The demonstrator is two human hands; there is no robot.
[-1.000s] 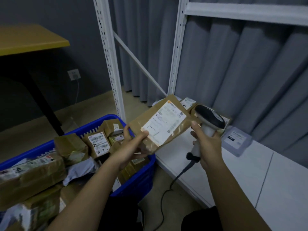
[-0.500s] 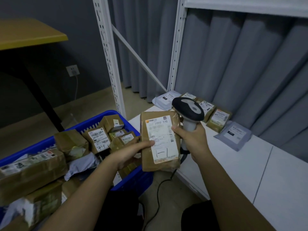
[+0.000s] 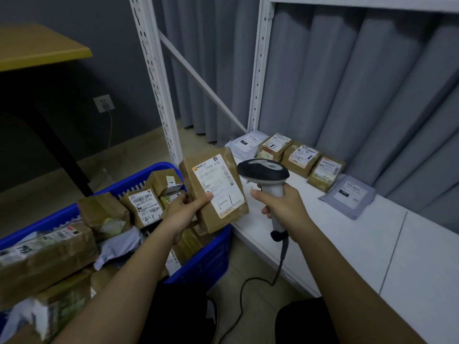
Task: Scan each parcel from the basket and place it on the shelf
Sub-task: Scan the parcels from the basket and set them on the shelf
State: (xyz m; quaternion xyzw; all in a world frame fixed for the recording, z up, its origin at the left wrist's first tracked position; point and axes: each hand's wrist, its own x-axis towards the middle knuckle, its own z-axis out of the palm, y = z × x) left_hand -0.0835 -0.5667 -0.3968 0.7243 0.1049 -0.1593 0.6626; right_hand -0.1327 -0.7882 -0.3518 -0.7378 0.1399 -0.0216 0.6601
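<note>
Two hands occupied, left hand (image 3: 185, 209) gripping brown parcel (image 3: 216, 192) label-up above blue basket (image 3: 206, 254), right hand (image 3: 285, 209) wrapped round scanner (image 3: 264, 171) handle beside white shelf (image 3: 372, 244).

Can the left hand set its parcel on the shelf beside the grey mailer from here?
Probably yes: the left hand holds the parcel near the shelf edge, bare board lies before the grey mailer, though the scanner sits between.
</note>
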